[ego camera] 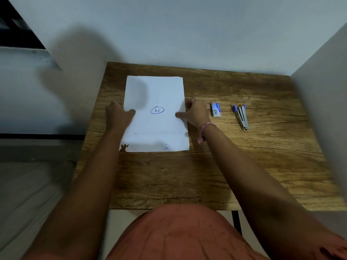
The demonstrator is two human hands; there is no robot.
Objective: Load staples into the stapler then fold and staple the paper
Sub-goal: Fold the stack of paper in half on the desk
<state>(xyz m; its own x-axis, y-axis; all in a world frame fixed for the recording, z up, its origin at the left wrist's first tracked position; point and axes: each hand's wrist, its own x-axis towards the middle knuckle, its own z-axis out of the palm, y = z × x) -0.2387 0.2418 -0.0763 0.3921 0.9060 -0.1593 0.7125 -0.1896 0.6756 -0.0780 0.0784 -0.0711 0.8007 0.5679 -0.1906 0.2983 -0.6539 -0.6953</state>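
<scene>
A white sheet of paper [155, 94] lies flat on the wooden table [253, 166], with a blue circled mark near its middle. My left hand [120, 114] rests on the paper's left edge, thumb on top of the sheet. On the opposite edge my right hand [195, 112] does the same, its thumb pressing on the sheet. To the right of that hand lies a small blue and white staple box [216, 109]. Further right, a metal stapler [241, 116] with blue ends lies hinged open on the table.
The table stands against a pale wall, with another wall close on the right. The paper's near left corner is torn. Bare wood lies between the paper and the table's front edge. Floor drops away on the left.
</scene>
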